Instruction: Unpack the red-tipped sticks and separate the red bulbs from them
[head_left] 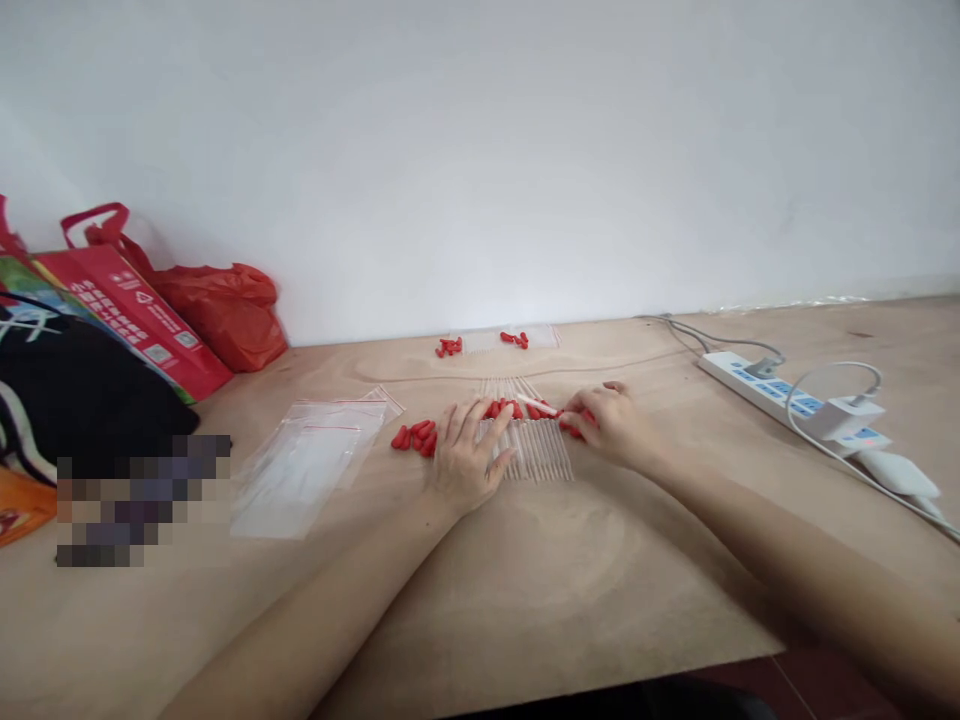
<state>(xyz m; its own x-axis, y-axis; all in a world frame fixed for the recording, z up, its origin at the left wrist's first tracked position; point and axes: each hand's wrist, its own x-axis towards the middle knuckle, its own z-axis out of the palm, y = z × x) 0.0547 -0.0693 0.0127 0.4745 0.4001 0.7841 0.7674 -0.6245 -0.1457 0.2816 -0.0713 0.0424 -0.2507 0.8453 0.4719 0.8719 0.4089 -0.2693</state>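
Observation:
My left hand (469, 455) lies with its fingers spread at the left end of a row of thin clear glass tubes (541, 455). Red rubber bulbs (501, 409) show just beyond its fingertips. More red bulbs (411, 437) lie in a small heap left of it, partly covered by the hand. My right hand (604, 425) is closed at the right end of the row. It pinches a dropper (536, 404), a pale thin tube pointing left with red at its held end. Further red bulbs sit under the right fingers, partly hidden.
Clear zip bags (300, 470) lie on the wooden table at left. Another bag (484, 341) with red bulbs is near the wall. A power strip (776, 395) with chargers and cables occupies the right. Red bags (217, 310) and a black bag (90, 385) stand at far left.

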